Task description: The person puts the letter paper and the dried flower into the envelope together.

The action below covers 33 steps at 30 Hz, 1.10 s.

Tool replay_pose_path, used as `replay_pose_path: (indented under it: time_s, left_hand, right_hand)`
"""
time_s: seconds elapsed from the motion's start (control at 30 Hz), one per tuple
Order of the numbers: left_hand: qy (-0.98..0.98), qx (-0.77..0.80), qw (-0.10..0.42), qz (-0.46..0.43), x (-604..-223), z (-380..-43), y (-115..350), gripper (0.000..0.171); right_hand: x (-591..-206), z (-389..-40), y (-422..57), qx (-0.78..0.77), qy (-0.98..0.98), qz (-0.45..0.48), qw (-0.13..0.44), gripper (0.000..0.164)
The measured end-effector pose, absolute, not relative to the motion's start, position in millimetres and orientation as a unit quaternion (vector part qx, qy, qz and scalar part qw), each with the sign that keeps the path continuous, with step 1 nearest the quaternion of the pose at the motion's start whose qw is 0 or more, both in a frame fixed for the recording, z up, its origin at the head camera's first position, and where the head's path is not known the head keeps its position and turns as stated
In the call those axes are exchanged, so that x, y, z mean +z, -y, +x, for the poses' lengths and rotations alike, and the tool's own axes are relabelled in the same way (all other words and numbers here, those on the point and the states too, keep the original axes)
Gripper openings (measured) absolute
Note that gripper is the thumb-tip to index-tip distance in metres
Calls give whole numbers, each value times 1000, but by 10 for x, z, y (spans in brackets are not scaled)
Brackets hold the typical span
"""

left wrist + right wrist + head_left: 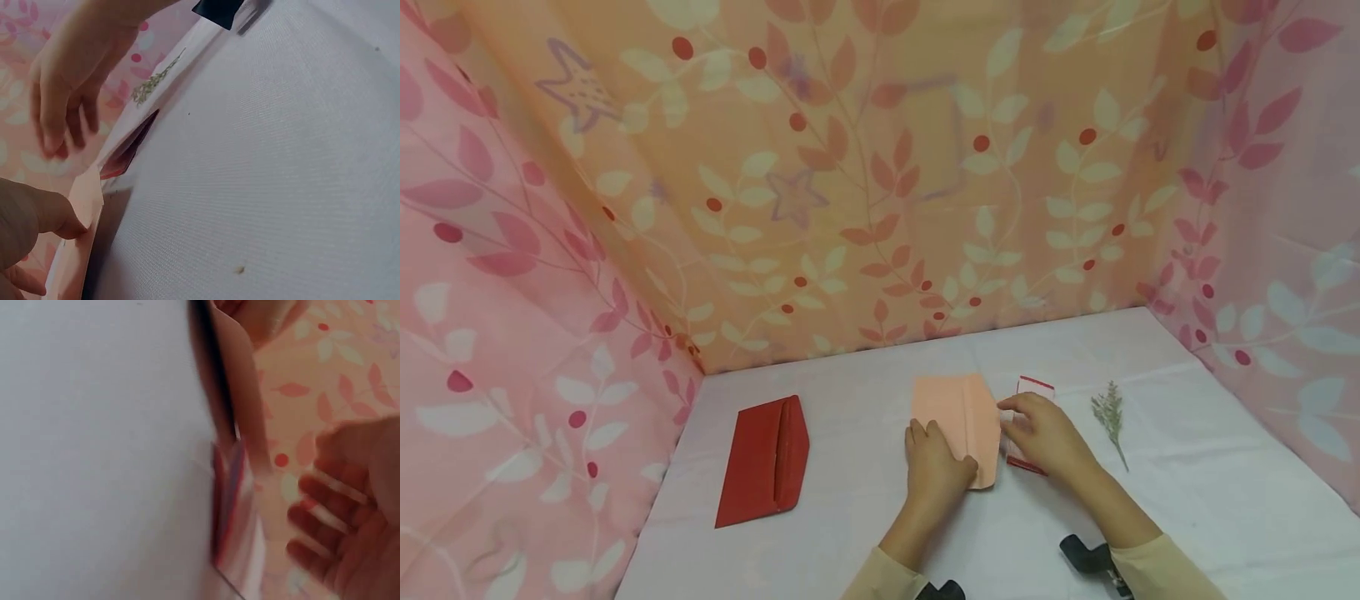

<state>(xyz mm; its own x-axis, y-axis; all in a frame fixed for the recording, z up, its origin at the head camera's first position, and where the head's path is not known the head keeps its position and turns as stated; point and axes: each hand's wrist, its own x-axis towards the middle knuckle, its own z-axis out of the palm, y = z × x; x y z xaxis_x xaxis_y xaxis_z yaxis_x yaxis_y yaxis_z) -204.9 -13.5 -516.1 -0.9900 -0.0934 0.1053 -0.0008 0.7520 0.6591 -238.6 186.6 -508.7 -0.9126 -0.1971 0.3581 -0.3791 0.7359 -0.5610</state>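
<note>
A peach paper envelope [943, 396] lies on the white cloth with its flap unfolded to the right. My left hand [934, 467] rests on its near part, fingers toward the left edge and thumb pressing by the flap crease; the left wrist view also shows this thumb [62, 219] on the paper. Just right of the flap hovers my right hand [1048, 437], its fingers loosely bent. In the right wrist view those fingers [325, 531] hold nothing and stand apart from the paper. Partly hidden under the right hand is a flat, pale piece with red ends [1036, 385].
A red envelope [752, 462] with its flap unfolded lies at the left. To the right of my right hand is a dried sprig [1107, 410]. Black wrist gear [1086, 557] shows at the right sleeve. Patterned curtains [865, 208] enclose the white-covered table [850, 550].
</note>
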Motion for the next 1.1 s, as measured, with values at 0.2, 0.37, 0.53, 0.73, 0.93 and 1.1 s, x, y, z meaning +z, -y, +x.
replay_pose_path:
  time_s: [0.2,0.37,0.53,0.73,0.93,1.1]
  left_hand:
    - [929,-360,82,26,-5182,-2042,134,81]
    - [931,-356,82,29,-5217,-2044,132,81]
    - [934,-346,86,29,-5231,-2060,129,81]
    - [938,-335,90,28,-5244,-2065,141,82]
    - [936,-339,88,28,-5238,-2067,150,82]
    - [934,-345,86,29,-5214,-2058,153,82]
  right_hand:
    - [-4936,-2308,-2066,237,968,6,81,37]
    - [-5019,-2297,-2152,204,979,-23,3,48]
    - [-5104,-2295,-2122,186,982,-45,4,56]
    - [-5112,-2309,-2113,205,977,-52,7,47]
    - [-5195,-2382,-2167,254,965,-69,-4,49]
    - [-5226,-2414,-2205,281,958,-56,12,47]
